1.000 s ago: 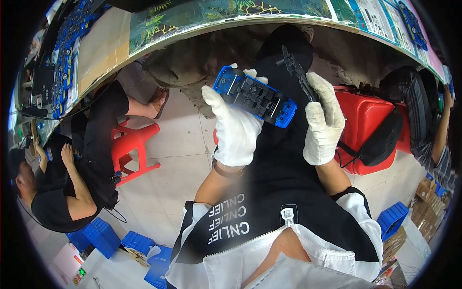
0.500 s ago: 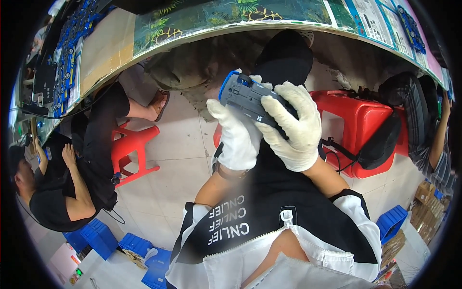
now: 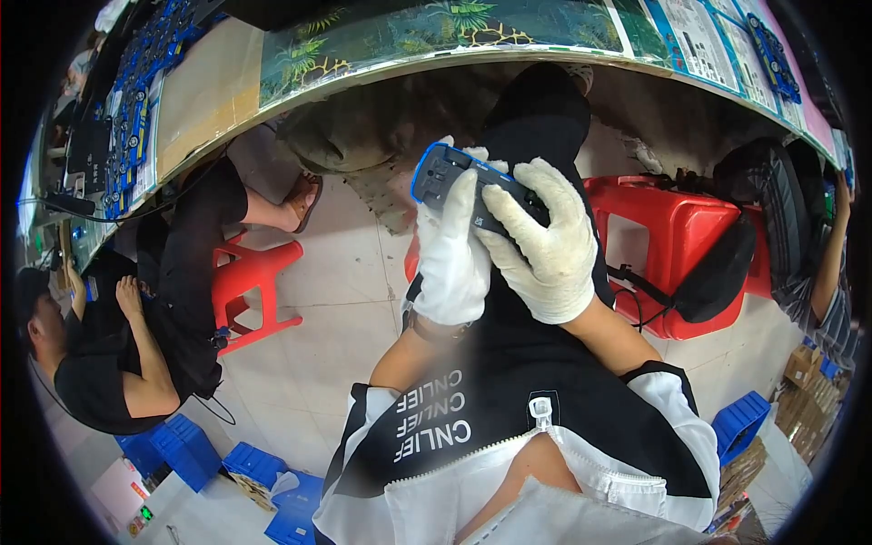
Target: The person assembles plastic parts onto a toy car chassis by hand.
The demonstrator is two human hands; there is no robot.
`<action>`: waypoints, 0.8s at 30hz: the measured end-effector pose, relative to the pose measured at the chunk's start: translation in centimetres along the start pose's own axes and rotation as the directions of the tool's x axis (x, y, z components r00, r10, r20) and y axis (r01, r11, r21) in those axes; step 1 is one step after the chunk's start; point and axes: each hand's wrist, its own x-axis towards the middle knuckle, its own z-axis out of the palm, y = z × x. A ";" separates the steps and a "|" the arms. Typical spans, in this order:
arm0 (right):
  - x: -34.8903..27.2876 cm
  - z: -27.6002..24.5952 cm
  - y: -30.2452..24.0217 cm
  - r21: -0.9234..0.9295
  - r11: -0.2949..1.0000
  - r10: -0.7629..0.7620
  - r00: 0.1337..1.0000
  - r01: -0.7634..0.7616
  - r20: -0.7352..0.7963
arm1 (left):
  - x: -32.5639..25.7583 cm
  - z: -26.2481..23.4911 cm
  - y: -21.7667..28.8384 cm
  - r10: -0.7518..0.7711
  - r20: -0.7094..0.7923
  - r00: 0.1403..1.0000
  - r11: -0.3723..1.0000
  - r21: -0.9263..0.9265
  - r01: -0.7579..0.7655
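Both gloved hands, left hand (image 3: 451, 263) and right hand (image 3: 542, 250), clamped round this blue-edged device (image 3: 468, 191) over my lap; cotton gloves feel slippery, so it might slide off onto the tiled floor (image 3: 336, 300).

Device (image 3: 459, 186) between hands, seemingly below bench (image 3: 363, 54)

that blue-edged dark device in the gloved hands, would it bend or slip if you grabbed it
Probably stiff: the blue-edged device keeps a straight, flat outline though the left hand and right hand press on it from both sides. It seems light, held up above the lap. The white fabric gloves likely give fair grip, though its smooth casing could slide.
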 end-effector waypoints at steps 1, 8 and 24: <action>0.1 0.0 0.0 -0.029 0.999 -0.027 0.999 0.027 0.021 | 0.1 -0.1 0.1 0.017 -0.012 1.000 1.000 0.002 -0.017; -1.1 -0.4 1.1 0.726 0.529 0.495 0.855 -0.440 0.157 | 0.4 0.7 1.1 0.029 -0.075 0.997 0.999 -0.037 -0.032; -1.4 -0.3 1.6 0.742 -0.145 0.464 0.617 -0.655 0.636 | 0.8 0.8 0.0 0.147 -0.131 0.980 0.983 0.128 -0.131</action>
